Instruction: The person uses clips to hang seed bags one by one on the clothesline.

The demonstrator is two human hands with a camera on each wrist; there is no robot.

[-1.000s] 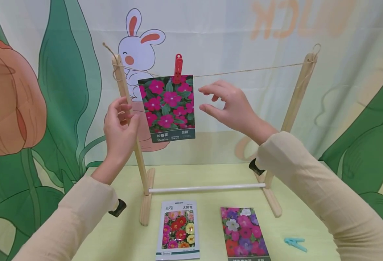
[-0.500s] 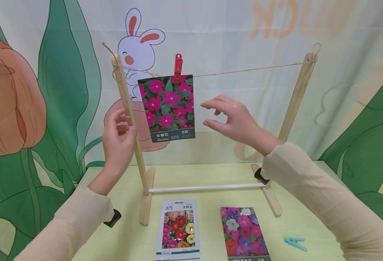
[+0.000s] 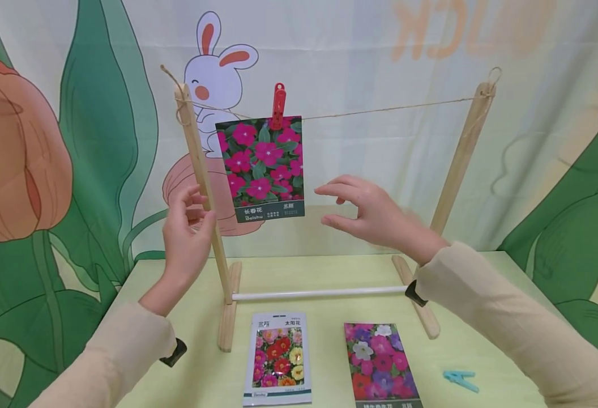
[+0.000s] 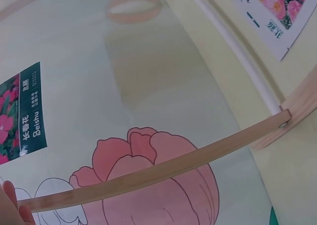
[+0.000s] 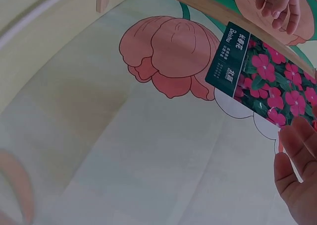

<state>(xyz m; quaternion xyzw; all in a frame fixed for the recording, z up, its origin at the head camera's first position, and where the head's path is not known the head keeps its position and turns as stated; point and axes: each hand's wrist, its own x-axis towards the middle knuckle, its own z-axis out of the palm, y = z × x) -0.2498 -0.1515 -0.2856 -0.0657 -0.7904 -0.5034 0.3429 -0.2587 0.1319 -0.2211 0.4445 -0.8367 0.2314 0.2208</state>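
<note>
A seed packet with magenta flowers (image 3: 260, 164) hangs from a twine line (image 3: 391, 110), held by a red clothespin (image 3: 278, 106) at its top edge. It tilts a little, its left side reaching toward the left post. My left hand (image 3: 188, 232) is raised beside that wooden post (image 3: 197, 153), fingers loosely bent around nothing. To the right of the packet, my right hand (image 3: 370, 212) hovers with thumb and fingers apart, holding nothing. In the right wrist view the right hand (image 5: 299, 170) overlaps the packet's edge (image 5: 265, 79).
On the table lie a white-bordered seed packet (image 3: 278, 360), a second packet with mixed petunias (image 3: 382, 362) and a light blue clothespin (image 3: 461, 379). The right post (image 3: 462, 153) and a white crossbar (image 3: 324, 293) complete the frame. A printed curtain (image 3: 350, 68) hangs behind.
Both hands have moved down, away from the line; the right also shifted slightly right. The hanging packet and red clothespin have stayed in place.
</note>
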